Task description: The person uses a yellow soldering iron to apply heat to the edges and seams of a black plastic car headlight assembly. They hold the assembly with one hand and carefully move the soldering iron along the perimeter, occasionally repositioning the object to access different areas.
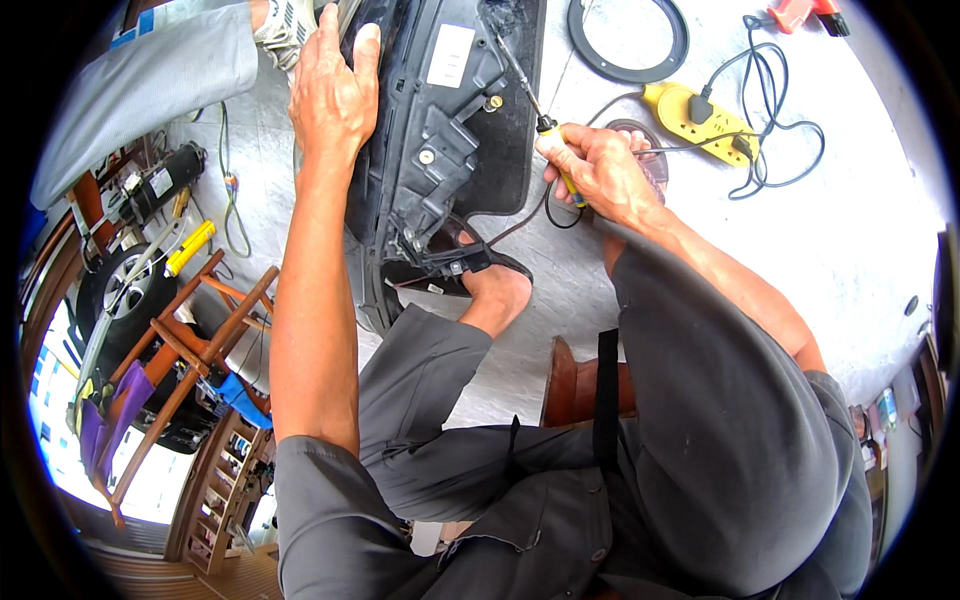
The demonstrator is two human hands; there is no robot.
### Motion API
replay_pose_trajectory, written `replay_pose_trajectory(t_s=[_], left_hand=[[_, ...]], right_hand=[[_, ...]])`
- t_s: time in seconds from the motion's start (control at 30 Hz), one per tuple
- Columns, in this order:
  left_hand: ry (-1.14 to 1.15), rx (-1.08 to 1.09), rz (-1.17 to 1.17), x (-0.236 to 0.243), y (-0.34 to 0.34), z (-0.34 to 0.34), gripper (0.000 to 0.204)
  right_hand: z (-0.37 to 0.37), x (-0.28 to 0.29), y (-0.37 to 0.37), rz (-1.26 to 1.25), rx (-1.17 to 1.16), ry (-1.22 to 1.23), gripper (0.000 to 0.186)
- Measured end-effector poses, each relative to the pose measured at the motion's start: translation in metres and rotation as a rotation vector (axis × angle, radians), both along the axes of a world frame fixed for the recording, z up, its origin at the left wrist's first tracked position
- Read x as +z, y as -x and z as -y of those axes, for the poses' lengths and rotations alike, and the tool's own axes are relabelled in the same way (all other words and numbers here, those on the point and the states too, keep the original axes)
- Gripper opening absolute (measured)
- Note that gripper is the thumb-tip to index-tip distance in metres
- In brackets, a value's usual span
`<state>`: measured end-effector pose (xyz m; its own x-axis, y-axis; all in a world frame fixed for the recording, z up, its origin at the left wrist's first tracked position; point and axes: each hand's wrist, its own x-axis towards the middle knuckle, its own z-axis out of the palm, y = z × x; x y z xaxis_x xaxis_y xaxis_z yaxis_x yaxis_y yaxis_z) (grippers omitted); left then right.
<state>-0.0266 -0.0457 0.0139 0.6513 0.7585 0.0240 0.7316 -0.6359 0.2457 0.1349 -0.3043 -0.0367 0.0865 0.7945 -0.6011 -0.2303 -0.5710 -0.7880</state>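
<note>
A black plastic housing [440, 130], shaped like the back of a car headlight, lies on a black mat or panel [505, 150] between my legs. My left hand [338, 95] rests on its left edge, fingers stretched out, thumb apart. In my right hand [605, 165] is a soldering iron [547, 124] with a yellow and black handle, my fingers wrapped round it. Its long metal shaft slants up and left over the housing's far right side; whether the tip touches is too small to tell. A black cord loops from the handle's lower end.
A yellow power strip [705, 125] with plugs and tangled cords lies right, near a black ring [628, 38] and a red tool [800, 12]. Another person's leg [150, 105] reaches in at upper left. A wooden frame [195, 350] and wheel [125, 290] stand left.
</note>
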Motion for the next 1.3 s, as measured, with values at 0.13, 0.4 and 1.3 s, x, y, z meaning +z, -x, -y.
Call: replay_pose_trajectory(t_s=[0.13, 0.4, 1.3], left_hand=[[-0.002, 0.002, -0.004, 0.001, 0.001, 0.000, 0.070], [0.001, 0.008, -0.007, 0.000, 0.000, 0.000, 0.071], [-0.003, 0.011, -0.003, -0.001, 0.001, 0.000, 0.071]], right_hand=[[0.005, -0.004, -0.001, 0.058, 0.033, -0.024, 0.038], [0.025, -0.002, -0.004, 0.199, -0.003, -0.036, 0.035], [-0.004, -0.005, -0.001, 0.138, -0.001, -0.052, 0.036]])
